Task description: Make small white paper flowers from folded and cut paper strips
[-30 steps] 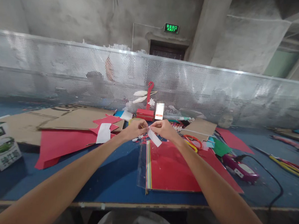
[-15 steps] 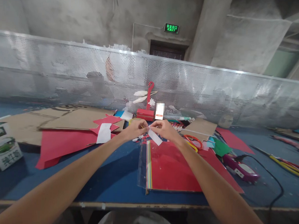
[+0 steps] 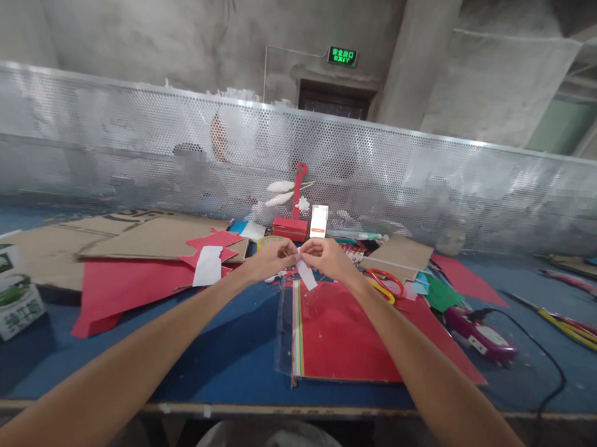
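A green sign (image 3: 342,56) on the far wall (image 3: 188,37) reads 安全出口 and EXIT. Lettering on the carton (image 3: 12,292) at left and the cardboard (image 3: 150,242) beyond it is unclear.

Left grip (image 3: 273,257) pinching, right grip (image 3: 328,257) likewise

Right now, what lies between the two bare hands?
The head view shows a white paper strip, its upper end between the left hand and right hand.

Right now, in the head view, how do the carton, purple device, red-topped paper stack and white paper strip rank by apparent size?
1. Red-topped paper stack, though partly covered
2. Carton, cut off at the left edge
3. Purple device
4. White paper strip
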{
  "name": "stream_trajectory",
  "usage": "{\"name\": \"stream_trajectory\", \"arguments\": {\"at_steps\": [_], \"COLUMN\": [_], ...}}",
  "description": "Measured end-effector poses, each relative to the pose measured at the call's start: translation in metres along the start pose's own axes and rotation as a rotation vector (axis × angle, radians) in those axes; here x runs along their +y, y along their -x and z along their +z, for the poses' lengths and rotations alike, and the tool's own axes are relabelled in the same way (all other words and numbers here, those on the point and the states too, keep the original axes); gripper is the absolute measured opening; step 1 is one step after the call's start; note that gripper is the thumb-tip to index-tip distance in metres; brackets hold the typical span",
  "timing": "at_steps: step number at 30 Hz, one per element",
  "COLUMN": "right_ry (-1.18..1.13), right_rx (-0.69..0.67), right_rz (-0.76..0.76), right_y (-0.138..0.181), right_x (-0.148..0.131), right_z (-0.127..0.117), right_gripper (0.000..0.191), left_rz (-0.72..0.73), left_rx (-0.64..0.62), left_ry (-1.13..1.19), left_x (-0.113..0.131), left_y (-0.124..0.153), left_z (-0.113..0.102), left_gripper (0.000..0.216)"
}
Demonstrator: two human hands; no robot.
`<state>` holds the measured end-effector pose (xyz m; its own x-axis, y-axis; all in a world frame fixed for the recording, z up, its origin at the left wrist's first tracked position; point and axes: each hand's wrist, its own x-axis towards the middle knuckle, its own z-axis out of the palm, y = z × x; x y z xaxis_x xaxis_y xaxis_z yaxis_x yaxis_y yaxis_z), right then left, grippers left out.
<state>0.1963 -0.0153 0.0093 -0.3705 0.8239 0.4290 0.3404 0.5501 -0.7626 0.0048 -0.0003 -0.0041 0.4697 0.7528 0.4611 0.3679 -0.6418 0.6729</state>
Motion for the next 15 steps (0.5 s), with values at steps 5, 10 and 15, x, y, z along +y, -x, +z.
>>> {"name": "stream_trajectory", "arguments": {"at_steps": [5, 10, 15], "right_ry": [-0.011, 0.023, 0.038], "right_rx": [0.001, 0.011, 0.011], "right_rz": [-0.075, -0.094, -0.093], "right_y": [-0.0025, -0.0028, -0.0022], "right_x": [0.0089, 0.0101, 0.0089], "right_z": [0.0007, 0.0006, 0.0004], "right_gripper": [0.011, 0.01, 0.011], "left_rz": [-0.01, -0.008, -0.02], "left_rx": [0.01, 0.007, 0.008], "left_ry": [-0.03, -0.023, -0.037], "left_x": [0.002, 0.0015, 0.0009], "left_y": [0.0008, 0.0005, 0.0004], "left_z": [0.0006, 0.0013, 0.0], "left_gripper": [0.022, 0.023, 0.023]}}
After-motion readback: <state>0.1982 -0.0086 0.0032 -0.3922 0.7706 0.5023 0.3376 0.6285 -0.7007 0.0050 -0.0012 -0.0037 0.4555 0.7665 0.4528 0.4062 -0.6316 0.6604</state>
